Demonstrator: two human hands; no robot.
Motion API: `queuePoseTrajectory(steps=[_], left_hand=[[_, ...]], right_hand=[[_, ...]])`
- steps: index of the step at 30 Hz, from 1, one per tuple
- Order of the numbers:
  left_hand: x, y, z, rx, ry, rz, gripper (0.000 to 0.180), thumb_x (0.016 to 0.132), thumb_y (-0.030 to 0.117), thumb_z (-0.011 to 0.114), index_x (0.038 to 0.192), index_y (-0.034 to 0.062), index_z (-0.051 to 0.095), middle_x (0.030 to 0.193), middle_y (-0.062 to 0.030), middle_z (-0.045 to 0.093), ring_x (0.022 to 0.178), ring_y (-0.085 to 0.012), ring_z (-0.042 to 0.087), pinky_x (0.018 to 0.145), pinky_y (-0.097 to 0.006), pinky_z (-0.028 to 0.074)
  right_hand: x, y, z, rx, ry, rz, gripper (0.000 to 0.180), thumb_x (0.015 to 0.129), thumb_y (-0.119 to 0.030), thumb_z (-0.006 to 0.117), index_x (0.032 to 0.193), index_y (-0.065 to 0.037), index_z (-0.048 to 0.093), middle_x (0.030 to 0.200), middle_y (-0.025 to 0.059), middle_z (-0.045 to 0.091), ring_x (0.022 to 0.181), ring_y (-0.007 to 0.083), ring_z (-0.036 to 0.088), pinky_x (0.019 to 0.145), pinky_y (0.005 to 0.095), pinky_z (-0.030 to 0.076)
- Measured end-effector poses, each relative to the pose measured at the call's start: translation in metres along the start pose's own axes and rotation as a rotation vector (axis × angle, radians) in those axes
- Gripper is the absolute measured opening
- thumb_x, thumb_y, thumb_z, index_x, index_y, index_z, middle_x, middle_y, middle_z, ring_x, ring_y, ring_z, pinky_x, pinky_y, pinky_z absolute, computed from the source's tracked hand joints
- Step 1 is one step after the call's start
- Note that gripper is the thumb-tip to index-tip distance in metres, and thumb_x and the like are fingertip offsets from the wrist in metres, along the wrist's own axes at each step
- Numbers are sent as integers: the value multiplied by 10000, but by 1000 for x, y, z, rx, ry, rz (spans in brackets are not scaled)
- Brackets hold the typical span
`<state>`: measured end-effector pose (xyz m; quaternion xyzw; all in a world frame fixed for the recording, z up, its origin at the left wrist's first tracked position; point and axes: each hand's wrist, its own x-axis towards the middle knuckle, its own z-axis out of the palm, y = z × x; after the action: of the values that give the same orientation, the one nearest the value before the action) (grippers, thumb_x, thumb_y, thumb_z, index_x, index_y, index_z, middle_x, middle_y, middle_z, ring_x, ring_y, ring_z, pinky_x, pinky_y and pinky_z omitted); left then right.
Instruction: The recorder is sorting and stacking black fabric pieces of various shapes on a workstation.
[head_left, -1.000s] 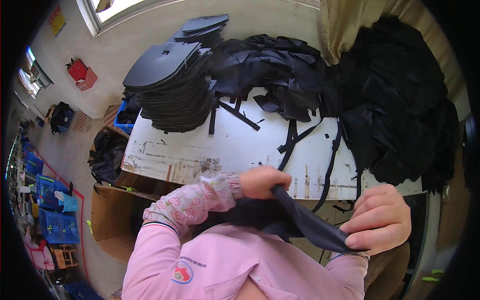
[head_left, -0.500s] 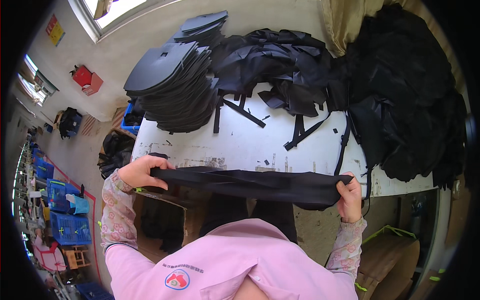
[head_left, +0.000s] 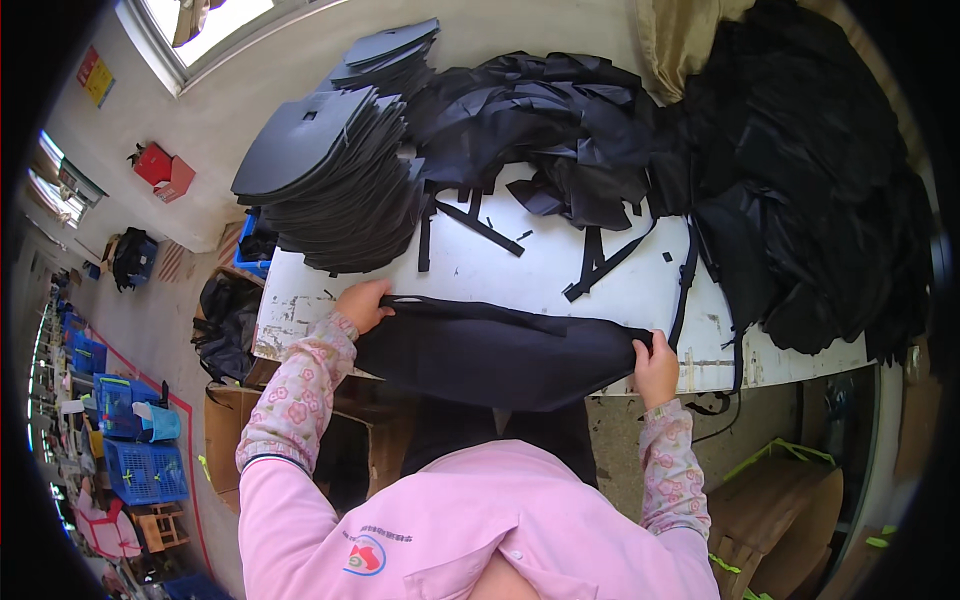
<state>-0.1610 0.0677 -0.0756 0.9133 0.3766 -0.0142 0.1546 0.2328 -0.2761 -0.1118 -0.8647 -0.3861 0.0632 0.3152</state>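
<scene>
A black fabric piece point(head_left: 490, 355) stretches between my two hands over the front edge of the white table point(head_left: 480, 265). Its upper edge shows a narrow gap near the left end, and its lower part sags toward me. My left hand point(head_left: 364, 306) is closed on its left corner. My right hand point(head_left: 655, 370) pinches the right corner, thumb on the near side. Beyond the piece, black straps point(head_left: 610, 265) trail over the tabletop from a heap of black fabric pieces point(head_left: 530, 110).
A tall stack of grey-black sheets point(head_left: 330, 180) stands at the table's back left. A big pile of black fabric point(head_left: 800, 180) covers the right side. Cardboard boxes point(head_left: 770, 510) sit below at the right. Blue baskets point(head_left: 145, 470) line the floor far left.
Both hands have moved inward, the left one also farther from me. The fabric piece has gone from a taut, narrow band to a wider, sagging shape.
</scene>
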Motion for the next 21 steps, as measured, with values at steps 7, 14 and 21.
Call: queuePoseTrajectory(steps=[7, 14, 21], left_hand=[[21, 13, 1, -252, -25, 203, 367, 719, 195, 834, 931, 50, 571, 930, -129, 614, 905, -342, 599, 771, -402, 478], [19, -6, -21, -392, -1, 394, 404, 649, 204, 874, 858, 71, 555, 892, -67, 548, 865, -262, 542, 815, -348, 436], [-10, -1, -56, 300, 281, 108, 233, 703, 103, 795, 834, 116, 602, 846, -60, 572, 903, -317, 557, 805, -393, 430]], right_hand=[[4, -72, -6, -120, -127, -611, 617, 830, -169, 730, 1376, -11, 491, 1425, 195, 486, 1386, 383, 388, 1150, 432, 320], [-6, -73, 24, -381, -659, -674, 1043, 765, -678, 665, 1566, -161, 242, 1637, 174, 117, 1507, 405, 84, 1159, 655, 87], [-5, -74, 23, -412, -704, -664, 1114, 721, -708, 686, 1571, -153, 224, 1637, 190, 88, 1508, 418, 45, 1156, 661, 60]])
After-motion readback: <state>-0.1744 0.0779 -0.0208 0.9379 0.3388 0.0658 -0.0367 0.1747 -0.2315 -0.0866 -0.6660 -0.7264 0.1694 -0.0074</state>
